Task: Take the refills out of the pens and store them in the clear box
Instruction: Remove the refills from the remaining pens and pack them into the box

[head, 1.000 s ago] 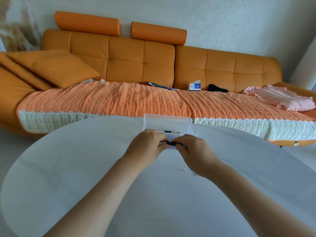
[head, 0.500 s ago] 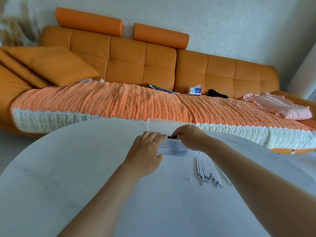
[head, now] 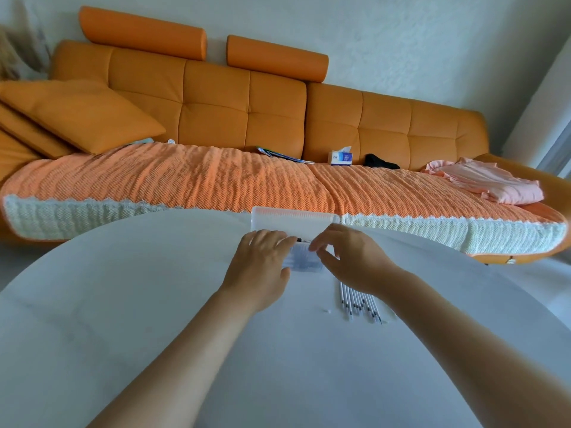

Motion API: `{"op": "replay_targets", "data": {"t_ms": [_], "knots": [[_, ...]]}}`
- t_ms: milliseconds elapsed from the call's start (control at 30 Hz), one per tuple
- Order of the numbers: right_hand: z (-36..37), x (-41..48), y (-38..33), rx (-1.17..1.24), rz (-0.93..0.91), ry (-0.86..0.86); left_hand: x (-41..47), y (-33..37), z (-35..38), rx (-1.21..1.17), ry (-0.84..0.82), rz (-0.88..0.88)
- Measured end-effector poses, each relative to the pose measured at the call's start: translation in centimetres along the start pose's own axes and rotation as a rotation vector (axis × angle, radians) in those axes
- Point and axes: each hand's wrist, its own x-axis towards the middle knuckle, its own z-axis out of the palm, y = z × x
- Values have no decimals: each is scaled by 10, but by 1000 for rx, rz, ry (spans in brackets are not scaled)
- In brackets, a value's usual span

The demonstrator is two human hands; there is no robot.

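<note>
Standing open, clear box [head: 304,259], refills [head: 358,301] beside

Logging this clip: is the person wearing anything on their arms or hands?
Nothing visible. The left hand and right hand are ungloved. The left forearm and right forearm are bare to the frame's edge, with no sleeves. No watch, bracelet or ring shows on the sides facing the camera.

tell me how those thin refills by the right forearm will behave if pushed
The refills are thin tubes lying loose on the smooth table, so they'd probably roll and scatter. They look very light and slender, likely flexing slightly and awkward to pinch singly.
</note>
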Motion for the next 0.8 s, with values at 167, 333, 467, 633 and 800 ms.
{"op": "replay_targets", "data": {"t_ms": [167,333,467,633,800], "knots": [[4,-44,9,-120,117,-327,5,25,-4,-88,26,45],[8,-55,11,-86,141,-333,-7,44,4,-190,-182,-11],[14,-57,9,-119,89,-320,-14,50,9,-185,-286,-62],[7,-54,12,256,344,-129,-14,57,9,-255,-287,-162],[-11,-64,21,606,576,-44,-8,79,9,-318,-83,-130]]}}
